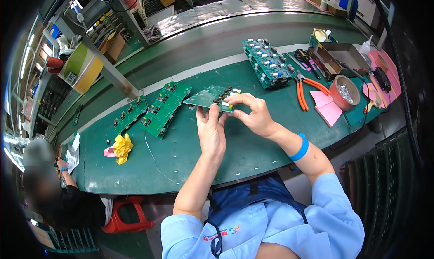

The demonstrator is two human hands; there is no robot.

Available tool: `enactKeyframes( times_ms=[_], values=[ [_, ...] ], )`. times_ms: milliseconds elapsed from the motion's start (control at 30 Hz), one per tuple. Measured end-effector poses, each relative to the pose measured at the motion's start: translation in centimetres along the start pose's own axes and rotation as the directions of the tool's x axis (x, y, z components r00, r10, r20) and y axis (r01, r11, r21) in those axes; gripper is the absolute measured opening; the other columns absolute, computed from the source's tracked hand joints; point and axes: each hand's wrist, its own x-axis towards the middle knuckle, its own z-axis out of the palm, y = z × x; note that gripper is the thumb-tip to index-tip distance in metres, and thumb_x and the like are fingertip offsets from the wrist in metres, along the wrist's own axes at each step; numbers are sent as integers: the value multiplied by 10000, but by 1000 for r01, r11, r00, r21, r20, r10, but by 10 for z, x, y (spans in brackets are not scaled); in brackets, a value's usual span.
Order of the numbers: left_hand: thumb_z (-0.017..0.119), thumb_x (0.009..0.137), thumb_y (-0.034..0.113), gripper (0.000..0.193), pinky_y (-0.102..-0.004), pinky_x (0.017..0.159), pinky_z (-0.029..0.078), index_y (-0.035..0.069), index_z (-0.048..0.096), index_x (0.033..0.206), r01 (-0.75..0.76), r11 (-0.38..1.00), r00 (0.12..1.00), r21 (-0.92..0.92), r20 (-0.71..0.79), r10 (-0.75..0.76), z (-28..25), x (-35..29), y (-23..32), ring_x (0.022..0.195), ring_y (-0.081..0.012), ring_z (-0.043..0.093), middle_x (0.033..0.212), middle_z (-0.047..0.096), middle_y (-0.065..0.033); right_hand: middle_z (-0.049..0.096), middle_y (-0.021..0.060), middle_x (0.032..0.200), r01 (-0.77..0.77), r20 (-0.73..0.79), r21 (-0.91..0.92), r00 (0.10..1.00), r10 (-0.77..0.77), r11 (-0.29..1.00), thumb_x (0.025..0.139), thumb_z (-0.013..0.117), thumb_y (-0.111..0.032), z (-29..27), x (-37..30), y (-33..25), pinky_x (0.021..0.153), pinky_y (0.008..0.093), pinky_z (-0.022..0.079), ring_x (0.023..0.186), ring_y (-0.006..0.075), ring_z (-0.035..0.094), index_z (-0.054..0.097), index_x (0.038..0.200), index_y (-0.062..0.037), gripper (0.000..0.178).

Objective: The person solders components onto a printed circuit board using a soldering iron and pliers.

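Observation:
A green circuit board [205, 97] with black, white and yellow parts along its right side is held up in both hands over the green bench. My left hand [212, 132] grips its near edge, thumb on top and fingers underneath. At the right end, my right hand [253, 112] pinches the board's edge beside the white and yellow parts; its fingertips are partly hidden. To the left lie a populated circuit board panel [166, 107] and a narrower board [129, 116]. A stack of boards [269, 65] stands beyond my right hand.
Orange-handled pliers [302, 91], pink paper [326, 107] and a round tub of small metal parts [345, 93] lie right, near a metal tray [339, 56]. A crumpled yellow cloth [123, 148] lies left. Another person [68, 205] sits at the far left beside a red stool [129, 215].

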Motion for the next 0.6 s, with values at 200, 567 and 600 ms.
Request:
enactKeyframes(
  times_ms=[200, 567, 600],
  values=[
    [493, 777, 177, 194, -252, 563, 428, 19, 480, 888, 217, 713, 926, 667, 91, -366, -24, -28, 19, 654, -126, 526, 759, 531, -47, 563, 85, 903, -61, 18, 89, 998, 60, 994, 646, 571, 24, -10, 0, 2, 754, 287, 414, 863, 200, 532, 531, 860, -15, 221],
    [583, 596, 55, 334, -321, 640, 435, 59, 506, 920, -836, -247, 527, 491, 843, -108, 16, 26, 44, 752, -211, 539, 882, 536, -68, 529, 98, 894, -66, -20, 87, 997, 68, 994, 665, 581, -14, -21, -8, 1, 730, 282, 423, 847, 189, 534, 468, 930, -19, 288],
    [577, 594, 46, 334, -301, 611, 439, 59, 506, 920, -835, -261, 524, 485, 845, -107, 20, 28, 43, 727, -209, 543, 875, 537, -70, 530, 99, 891, -42, -31, 9, 999, 42, 999, 662, 585, -21, -31, -6, -2, 727, 279, 421, 849, 185, 531, 474, 925, -18, 286]
  ],
)
